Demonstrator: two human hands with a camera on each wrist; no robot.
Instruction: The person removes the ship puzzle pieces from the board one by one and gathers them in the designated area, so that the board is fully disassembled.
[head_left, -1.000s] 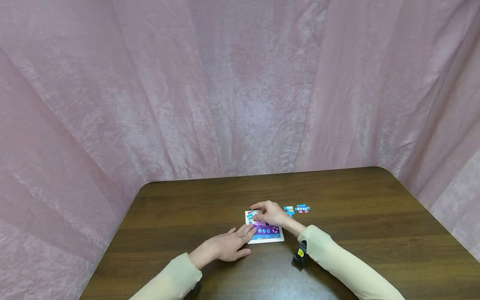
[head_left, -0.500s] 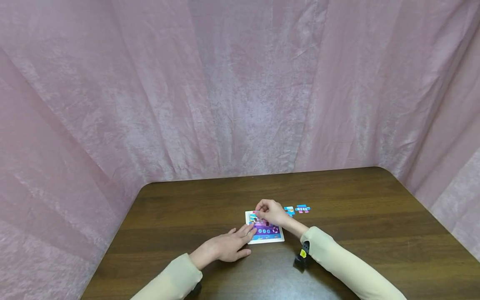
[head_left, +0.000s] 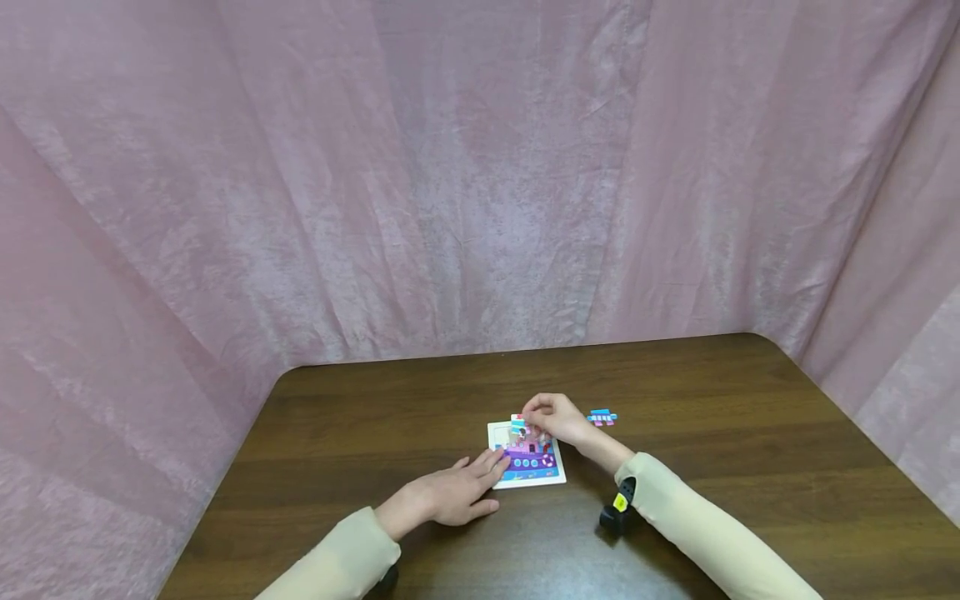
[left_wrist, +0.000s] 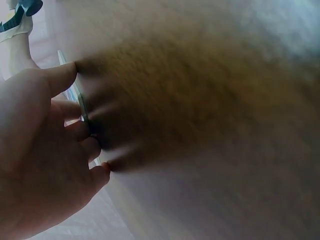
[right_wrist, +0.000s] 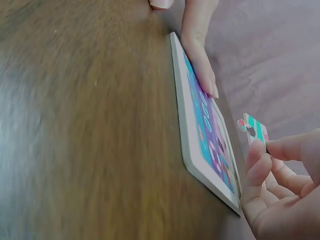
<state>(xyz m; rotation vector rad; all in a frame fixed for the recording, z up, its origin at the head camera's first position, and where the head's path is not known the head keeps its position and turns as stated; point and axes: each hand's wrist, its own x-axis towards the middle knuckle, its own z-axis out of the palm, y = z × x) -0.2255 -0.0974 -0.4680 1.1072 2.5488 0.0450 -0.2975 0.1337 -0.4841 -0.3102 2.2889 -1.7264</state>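
A white-framed jigsaw puzzle board (head_left: 555, 478) with a purple and blue boat picture lies flat on the table. My right hand (head_left: 558, 418) pinches a puzzle piece (right_wrist: 256, 129) with aqua stripes between thumb and forefinger. In the right wrist view that piece is raised off the board. A pale bare patch shows in the board's upper left corner. My left hand (head_left: 453, 490) lies across the board's left side, its extended fingers resting on the picture. The left wrist view shows this hand (left_wrist: 55, 135) from the thumb side, with the board mostly hidden.
One loose puzzle piece (head_left: 602, 417), blue with pink, lies on the brown wooden table (head_left: 360, 433) right of my right hand. Pink curtains (head_left: 465, 208) hang beyond the table's far edge.
My right hand has lifted the striped piece from the board's upper left and shifted right with it. It now covers the nearer loose piece. The left hand has stayed put.
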